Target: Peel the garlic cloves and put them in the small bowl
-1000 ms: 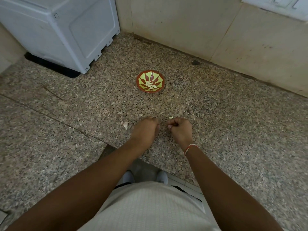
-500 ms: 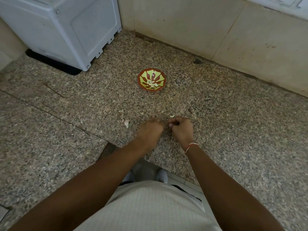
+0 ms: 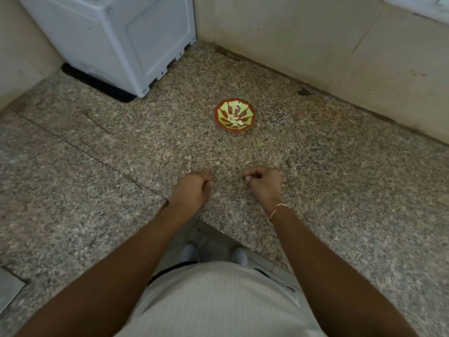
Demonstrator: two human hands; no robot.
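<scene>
A small red bowl (image 3: 250, 111) with a yellow-green pattern sits on the speckled stone counter, with several peeled garlic cloves (image 3: 234, 122) lying in it. Both hands rest on the counter nearer to me than the bowl, about a hand's width apart. My left hand (image 3: 194, 189) is curled into a fist, and whatever is inside is hidden. My right hand (image 3: 266, 183) is curled too, with thumb and forefinger pinched on a small pale garlic clove (image 3: 247, 178) at the fingertips. A scrap of garlic peel (image 3: 189, 171) lies just beyond my left knuckles.
A pale grey plastic appliance (image 3: 121, 37) stands on a dark mat at the back left. Tiled walls (image 3: 303, 32) close off the counter behind the bowl. The counter's front edge (image 3: 218, 227) runs just below my wrists, and my feet show beneath it.
My hands were pressed together over the clove. They have since pulled apart, the left going left and the right going right. The view has shifted slightly, and the bowl has not moved on the counter.
</scene>
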